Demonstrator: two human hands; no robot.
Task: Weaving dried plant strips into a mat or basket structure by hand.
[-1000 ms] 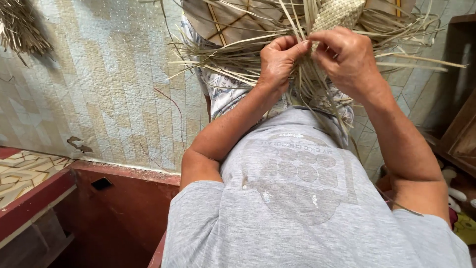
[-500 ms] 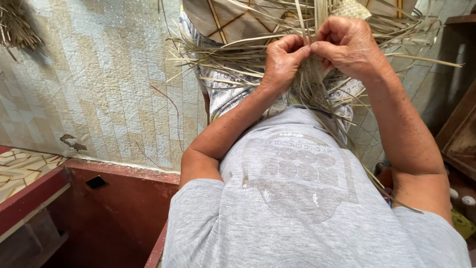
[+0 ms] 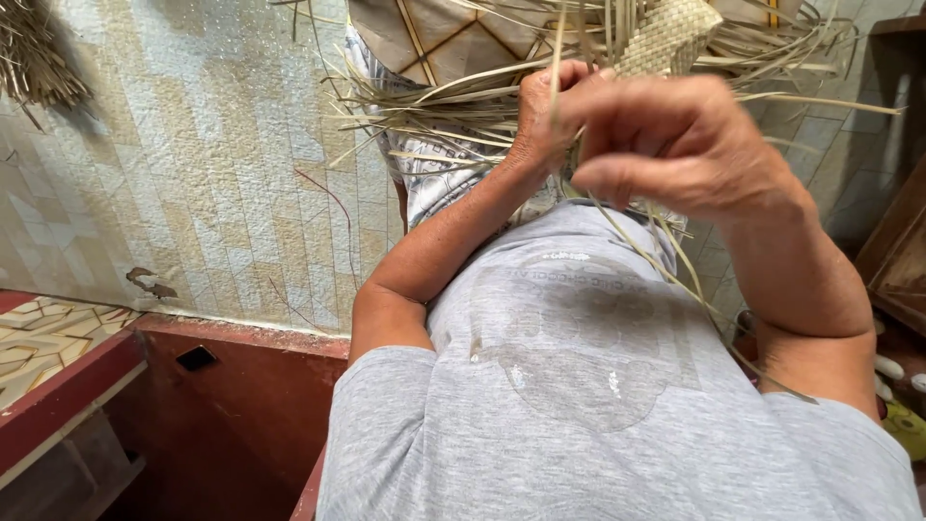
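Right hand (image 3: 675, 145) is lifted, fingers curled, seemingly pinching a thin leaf strip (image 3: 557, 68); left hand (image 3: 540, 121) grips the loose strands just left of it (fingers mostly hidden). Looks mid-weave: next that strip needs threading into the woven mat piece (image 3: 667, 37) beyond, at the far edge.

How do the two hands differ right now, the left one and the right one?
The right hand is raised nearer the camera, looks larger and is blurred; the left hand sits lower, against the loose straw strips, and is sharper. The right hand's back faces the camera with fingers curled, and a thin strip rises past it; the left hand is mostly hidden behind it. Both are bare and work at the same woven straw piece.
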